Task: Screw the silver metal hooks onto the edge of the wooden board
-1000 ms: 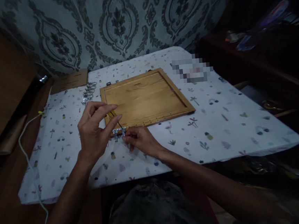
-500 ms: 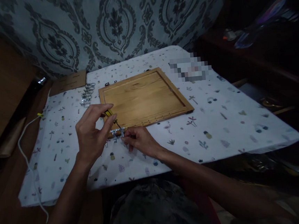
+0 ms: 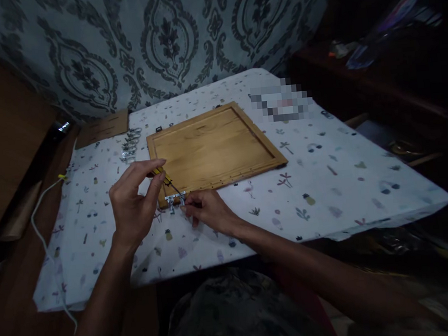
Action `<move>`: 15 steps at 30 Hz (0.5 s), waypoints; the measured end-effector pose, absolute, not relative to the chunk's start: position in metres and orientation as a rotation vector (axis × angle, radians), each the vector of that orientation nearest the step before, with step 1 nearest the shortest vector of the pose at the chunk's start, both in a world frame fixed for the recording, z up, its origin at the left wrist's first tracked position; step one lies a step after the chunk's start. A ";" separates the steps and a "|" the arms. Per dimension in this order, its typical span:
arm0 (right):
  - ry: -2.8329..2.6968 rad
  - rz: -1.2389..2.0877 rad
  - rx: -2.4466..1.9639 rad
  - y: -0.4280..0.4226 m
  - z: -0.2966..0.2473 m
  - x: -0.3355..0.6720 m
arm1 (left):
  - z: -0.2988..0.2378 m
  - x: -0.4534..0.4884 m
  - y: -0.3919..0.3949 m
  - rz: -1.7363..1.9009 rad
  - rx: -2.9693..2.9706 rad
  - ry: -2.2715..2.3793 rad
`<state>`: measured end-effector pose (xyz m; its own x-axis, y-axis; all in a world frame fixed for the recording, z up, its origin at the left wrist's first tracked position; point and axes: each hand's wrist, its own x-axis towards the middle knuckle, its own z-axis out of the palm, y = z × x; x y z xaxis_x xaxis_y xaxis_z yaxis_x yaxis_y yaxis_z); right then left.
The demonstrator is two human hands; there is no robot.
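Note:
A framed wooden panel [image 3: 214, 148] lies flat on the table. Two metal hinges sit at its near left edge, a left hinge [image 3: 171, 204] and a right hinge [image 3: 181, 197]. My left hand [image 3: 134, 199] grips a yellow-and-black screwdriver [image 3: 164, 176] between thumb and fingers. The screwdriver slants down to the right, with its tip at the right hinge. My right hand [image 3: 207, 208] pinches the lower arm of that same hinge, fingertips partly hidden.
The table wears a white patterned cloth [image 3: 231, 246]. Several more hinges [image 3: 130, 146] lie in a row beyond my left hand, near a brown cardboard piece [image 3: 103, 128]. A pale cable [image 3: 39, 236] hangs over the left edge. A pixelated patch covers something at back right.
The screwdriver has tilted further, its handle moving left and slightly down with my left hand. My right hand keeps its place at the hinge. The view has shifted slightly.

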<state>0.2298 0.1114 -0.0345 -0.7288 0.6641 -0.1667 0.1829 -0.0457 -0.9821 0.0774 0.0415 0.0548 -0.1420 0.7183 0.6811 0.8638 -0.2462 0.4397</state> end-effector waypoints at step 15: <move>-1.895 1.782 -0.863 0.112 -0.035 0.229 | 0.050 0.074 0.042 -1.337 -1.922 -1.754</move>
<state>0.2291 0.1118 -0.0351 -0.7302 0.6720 -0.1233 0.1646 -0.0022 -0.9864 0.0736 0.0422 0.0503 -0.1232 0.6805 0.7223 0.8768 -0.2663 0.4005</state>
